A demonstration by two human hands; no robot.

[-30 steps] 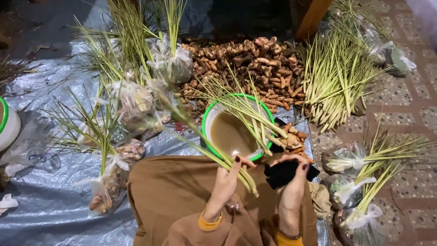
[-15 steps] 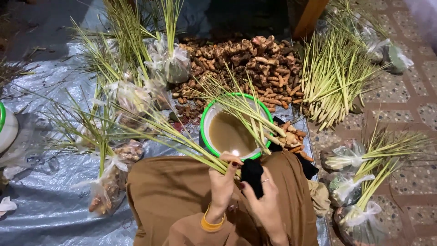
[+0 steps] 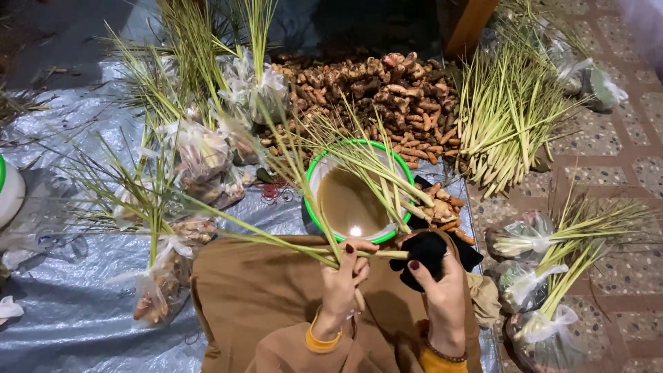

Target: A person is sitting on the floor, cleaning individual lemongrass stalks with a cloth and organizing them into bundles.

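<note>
My left hand (image 3: pixel 343 280) grips a few long green lemongrass stalks (image 3: pixel 276 238) that stretch out to the left over my brown-robed lap. My right hand (image 3: pixel 442 290) holds a black cloth (image 3: pixel 428 252) against the thick ends of those stalks. Just beyond both hands sits a green-rimmed bowl (image 3: pixel 314 214) of brown water, with more stalks (image 3: pixel 373 169) leaning across it.
A pile of brown roots (image 3: pixel 387 90) lies behind the bowl. Loose lemongrass (image 3: pixel 504 117) is heaped at right. Clear bags of stalks and roots stand on the left (image 3: pixel 200 155) and at right (image 3: pixel 545 283). A grey tarp (image 3: pixel 62 290) covers the ground; patterned tiles (image 3: pixel 621 152) lie beyond.
My left hand has pulled the stalks toward my lap. My right hand swung the black cloth in to the stalk ends and now sits slightly right again.
</note>
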